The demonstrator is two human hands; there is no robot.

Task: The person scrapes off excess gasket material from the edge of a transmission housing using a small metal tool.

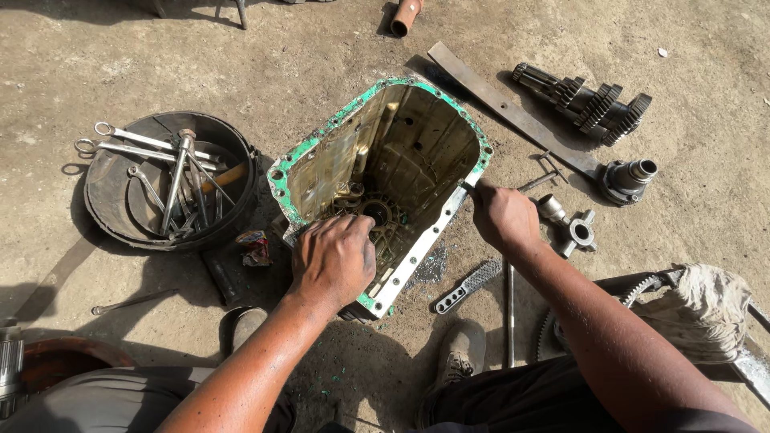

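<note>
A: What takes up the most room?

B: The concrete floor [337, 56], with the open metal gearbox housing [417, 144] at its centre. Its rim carries flaky green gasket remnants along the top and left edges; the near edge is scraped mostly bare. Bare floor lies open from 10 to 12 o'clock of it.

A: And next in size?

B: At 9 o'clock of the housing, a round black tub [108, 200] full of spanners [172, 180], standing just beside the housing's left corner. At 2 o'clock, a long flat steel bar [513, 112] lies diagonally, and past it a gear cluster shaft [589, 100]. At 4 o'clock, a dirty cloth [698, 309] lies over a toothed ring gear [553, 329].

A: The hands?

B: The left hand [333, 261] rests on the housing's near-left corner, fingers curled over the rim into the cavity; I cannot tell whether its grip closes on anything. The right hand [501, 216] sits at the right rim, fist closed round a thin scraper [468, 185] whose tip touches the edge.

A: Smaller bits?

B: At 3 o'clock, just beyond the right hand, a cross-shaped spider [573, 228]. At 5 o'clock, a short file [469, 285] on the floor beside the near edge, with grey scrapings between them. At 7 o'clock, a lone spanner [132, 301], well apart.
</note>
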